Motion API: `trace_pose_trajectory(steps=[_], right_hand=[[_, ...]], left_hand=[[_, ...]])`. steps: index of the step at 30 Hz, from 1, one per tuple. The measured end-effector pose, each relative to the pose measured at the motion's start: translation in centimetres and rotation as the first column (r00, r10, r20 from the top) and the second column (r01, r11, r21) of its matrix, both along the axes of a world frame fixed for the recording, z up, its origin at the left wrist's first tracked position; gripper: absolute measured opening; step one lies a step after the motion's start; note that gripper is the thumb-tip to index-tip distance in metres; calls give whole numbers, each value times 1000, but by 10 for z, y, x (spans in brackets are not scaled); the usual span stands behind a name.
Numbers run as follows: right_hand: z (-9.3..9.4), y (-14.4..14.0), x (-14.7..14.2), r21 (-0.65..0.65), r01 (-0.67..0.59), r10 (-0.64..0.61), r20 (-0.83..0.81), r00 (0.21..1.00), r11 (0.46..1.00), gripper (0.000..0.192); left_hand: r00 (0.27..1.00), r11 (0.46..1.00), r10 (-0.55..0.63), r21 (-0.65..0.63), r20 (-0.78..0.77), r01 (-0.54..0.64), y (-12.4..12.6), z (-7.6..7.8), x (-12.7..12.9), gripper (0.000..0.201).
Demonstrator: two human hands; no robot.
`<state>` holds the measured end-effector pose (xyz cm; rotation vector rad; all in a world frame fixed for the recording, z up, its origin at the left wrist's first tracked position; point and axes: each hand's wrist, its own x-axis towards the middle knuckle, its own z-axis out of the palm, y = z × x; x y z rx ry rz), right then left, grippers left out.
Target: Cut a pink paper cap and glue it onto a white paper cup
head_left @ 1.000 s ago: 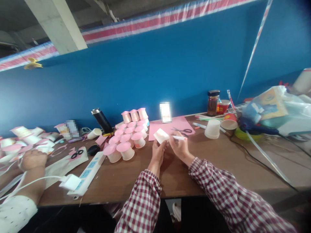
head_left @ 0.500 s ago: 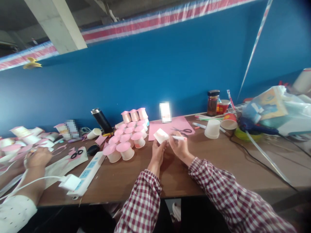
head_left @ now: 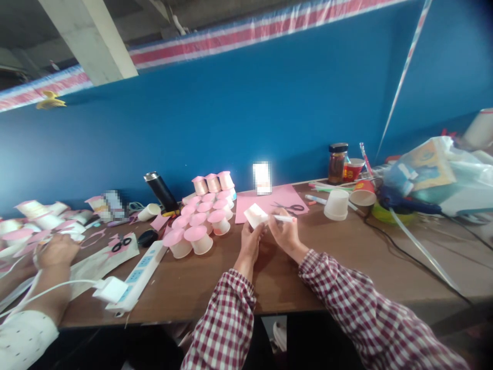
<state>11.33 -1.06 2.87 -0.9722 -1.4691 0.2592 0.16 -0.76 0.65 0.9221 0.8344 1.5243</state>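
My left hand [head_left: 251, 242] is closed around a small white paper cup [head_left: 254, 215], tilted above the brown table. In my right hand [head_left: 284, 231] is a white marker pen [head_left: 284, 218] with a pinkish end pointing right; its tip side meets the cup's edge, though whether it touches is hidden by my fingers. Behind my hands lies a pink paper sheet [head_left: 250, 203] with dark-handled scissors [head_left: 295, 208] on it. To the left stand several cups with pink paper tops [head_left: 198, 234], grouped closely, some stacked at the back.
A white cup [head_left: 336, 205] stands upside down at right, near pens, a dark-lidded jar [head_left: 338, 164] and red cups [head_left: 363, 192]. A power strip [head_left: 136, 280], black bottle [head_left: 159, 190] and small scissors [head_left: 121, 244] lie left. A co-worker's hand [head_left: 59, 252] works among cups at far left.
My hands, the paper cup and the marker pen stay almost in place, with only a slight shift. The co-worker's hand at far left has moved a little to the left.
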Motion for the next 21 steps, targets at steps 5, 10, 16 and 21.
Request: trace_pose_trajectory(steps=[5, 10, 16, 21], right_hand=[[1, -1, 0, -1, -8, 8, -2, 1000, 1000, 13], [0, 0, 0, -4, -1, 1, -13, 1000, 1000, 13], [-1, 1, 0, -2, 8, -8, -14, 1000, 1000, 12], [-2, 2, 1, -4, 8, -8, -2, 1000, 1000, 13]], left_hand=[[1000, 1000, -5, 6, -1, 5, 0, 0, -1, 37], [1000, 1000, 2, -4, -8, -2, 0, 0, 0, 37], [1000, 1000, -1, -9, -6, 1, 1, -1, 0, 38], [1000, 1000, -2, 1, -10, 2, 2, -4, -1, 36]])
